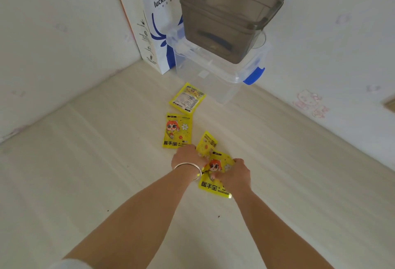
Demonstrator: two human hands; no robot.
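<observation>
Head view: the surface is a pale wood-grain floor (89, 161) that meets white walls at a corner. The right wall carries a faint pink cartoon cat sticker (311, 103).

Four yellow packets lie on the floor.
- The nearest packet (210, 185) is held at both sides. The left hand (186, 157), which wears a silver bangle (188, 169), has its fingers curled over the upper left edge. The right hand (237, 173) grips the right edge.
- The second packet (207, 142) stands tilted, touching the left hand's fingers. Whether it is held cannot be told.
- The third packet (178, 130) lies face up, just beyond the left hand.
- The fourth packet (187, 98) lies back side up against the clear storage box (213, 76).

The clear storage box has blue latches and sits in the corner with a grey translucent bin (224, 18) on top.

Writing: the packet fronts read "暖手宝", and the nearest one shows "WARMER" with a red-haired cartoon figure. The white paper bag (147, 22) behind the box reads "luckin co", the rest of the word hidden.
</observation>
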